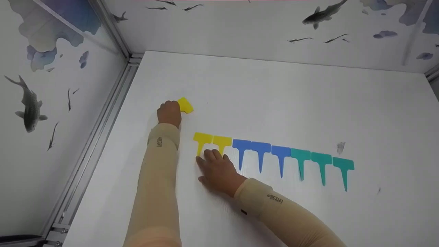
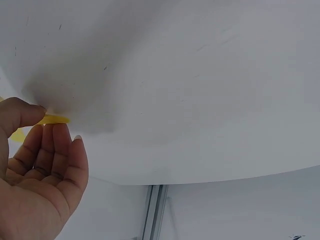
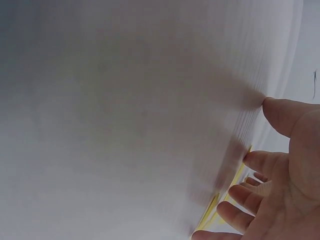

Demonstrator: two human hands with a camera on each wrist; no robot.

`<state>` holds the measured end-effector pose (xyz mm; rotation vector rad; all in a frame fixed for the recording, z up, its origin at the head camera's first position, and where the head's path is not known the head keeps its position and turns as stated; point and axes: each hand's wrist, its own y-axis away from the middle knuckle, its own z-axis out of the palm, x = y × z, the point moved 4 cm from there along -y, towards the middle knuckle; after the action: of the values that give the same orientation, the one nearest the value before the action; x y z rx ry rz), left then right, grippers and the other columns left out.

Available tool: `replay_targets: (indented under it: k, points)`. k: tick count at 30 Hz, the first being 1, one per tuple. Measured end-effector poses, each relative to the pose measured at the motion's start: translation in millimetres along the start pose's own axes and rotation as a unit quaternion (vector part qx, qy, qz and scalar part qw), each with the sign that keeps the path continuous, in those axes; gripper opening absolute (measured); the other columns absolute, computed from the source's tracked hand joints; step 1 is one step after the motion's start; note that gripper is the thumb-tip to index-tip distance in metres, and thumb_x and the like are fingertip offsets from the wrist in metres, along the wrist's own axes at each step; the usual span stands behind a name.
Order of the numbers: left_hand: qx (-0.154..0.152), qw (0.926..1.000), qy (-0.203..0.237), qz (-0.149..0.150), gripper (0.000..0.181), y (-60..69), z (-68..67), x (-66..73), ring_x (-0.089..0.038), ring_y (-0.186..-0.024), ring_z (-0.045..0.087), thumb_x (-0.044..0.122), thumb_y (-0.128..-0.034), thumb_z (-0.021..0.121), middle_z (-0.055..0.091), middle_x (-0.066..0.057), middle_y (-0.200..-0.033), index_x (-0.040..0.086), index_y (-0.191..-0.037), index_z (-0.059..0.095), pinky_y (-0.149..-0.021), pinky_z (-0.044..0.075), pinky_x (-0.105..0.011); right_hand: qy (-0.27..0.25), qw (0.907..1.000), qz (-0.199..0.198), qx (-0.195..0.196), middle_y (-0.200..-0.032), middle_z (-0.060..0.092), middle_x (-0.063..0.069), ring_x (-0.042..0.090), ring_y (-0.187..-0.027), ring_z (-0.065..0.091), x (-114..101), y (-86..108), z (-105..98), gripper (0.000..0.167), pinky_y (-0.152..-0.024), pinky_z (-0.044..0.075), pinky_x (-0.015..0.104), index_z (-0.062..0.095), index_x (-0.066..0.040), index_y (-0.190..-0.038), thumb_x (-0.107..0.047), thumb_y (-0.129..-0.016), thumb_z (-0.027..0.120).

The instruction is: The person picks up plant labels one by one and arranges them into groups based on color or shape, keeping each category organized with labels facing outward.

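Observation:
My left hand [image 1: 169, 113] pinches a yellow T-shaped plant label [image 1: 185, 105] between thumb and fingers; its wide head sticks out to the right. In the left wrist view the thumb and fingertips close on the yellow label [image 2: 55, 119]. Lower down, my right hand [image 1: 221, 174] rests with spread fingers on the stems of two yellow labels [image 1: 222, 141] lying side by side on the white table. Its fingertips touch the yellow stems [image 3: 239, 172] in the right wrist view. Rightward in the same row lie blue labels [image 1: 261, 147] and green labels [image 1: 321, 159], heads nearly touching.
The white table [image 1: 274, 96] carries a grey smudge [image 1: 340, 147] above the green labels. A metal rail [image 1: 99, 137] runs along the left edge. Walls printed with fish [image 1: 31, 106] enclose the left and far sides.

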<state>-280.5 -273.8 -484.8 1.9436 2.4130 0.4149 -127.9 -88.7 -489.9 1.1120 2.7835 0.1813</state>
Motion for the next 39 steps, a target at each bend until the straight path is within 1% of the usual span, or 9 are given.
replay_targets:
  k: [7,15,21,26,29,39]
  points:
    - [-0.011,0.9999,-0.004,-0.007,0.027,5.8,2.5,-5.2,-0.037,-0.109,0.057,0.006,-0.0998,0.048,0.059,-0.022,-0.114,-0.005,-0.123,0.056,-0.095,0.048,-0.049,-0.007,0.9999,0.004,-0.008,-0.137,0.044,0.012,0.029,-0.126,0.042,0.1,0.8,0.2,0.061,-0.098,0.046,0.049,0.044,-0.017,-0.145,-0.046,-0.093,0.058]
    - [-0.014,0.9998,0.005,-0.012,0.028,11.2,5.1,-10.4,-0.037,-0.108,0.057,0.007,-0.0995,0.048,0.058,-0.022,-0.114,-0.005,-0.123,0.054,-0.092,0.049,-0.049,-0.015,0.9997,0.006,-0.018,-0.139,0.042,0.012,0.029,-0.128,0.041,1.5,1.1,2.1,0.061,-0.099,0.045,0.05,0.042,-0.018,-0.146,-0.047,-0.094,0.057]
    - [-0.019,0.9997,0.013,-0.011,0.029,20.2,3.6,-13.8,-0.037,-0.109,0.057,0.007,-0.0992,0.047,0.058,-0.023,-0.115,-0.005,-0.125,0.052,-0.093,0.048,-0.049,-0.028,0.9992,0.008,-0.026,-0.142,0.04,0.012,0.03,-0.13,0.038,3.8,0.7,3.2,0.062,-0.101,0.043,0.051,0.041,-0.019,-0.147,-0.047,-0.094,0.057]
    - [-0.028,0.9994,0.015,-0.017,0.03,25.9,1.8,-17.3,-0.037,-0.11,0.056,0.006,-0.0987,0.047,0.057,-0.023,-0.117,-0.005,-0.127,0.052,-0.096,0.047,-0.049,-0.017,0.9994,0.01,-0.029,-0.142,0.04,0.012,0.03,-0.13,0.038,4.8,-0.1,4.0,0.063,-0.101,0.043,0.051,0.04,-0.019,-0.147,-0.048,-0.093,0.056]
    - [-0.026,0.9994,0.015,-0.018,0.029,29.4,0.0,-18.2,-0.037,-0.11,0.056,0.005,-0.0982,0.048,0.057,-0.022,-0.116,-0.004,-0.126,0.052,-0.096,0.046,-0.05,-0.011,0.9995,0.01,-0.029,-0.141,0.04,0.012,0.03,-0.13,0.038,4.4,-0.6,3.4,0.064,-0.1,0.044,0.051,0.041,-0.019,-0.147,-0.048,-0.093,0.057]
    - [-0.026,0.9995,0.018,-0.006,0.03,44.1,-5.3,-16.8,-0.037,-0.107,0.057,0.004,-0.0961,0.05,0.057,-0.022,-0.114,-0.004,-0.125,0.052,-0.094,0.047,-0.049,-0.017,0.9994,0.005,-0.031,-0.143,0.039,0.012,0.03,-0.132,0.037,4.0,0.4,2.3,0.063,-0.102,0.042,0.051,0.039,-0.019,-0.148,-0.048,-0.094,0.055]
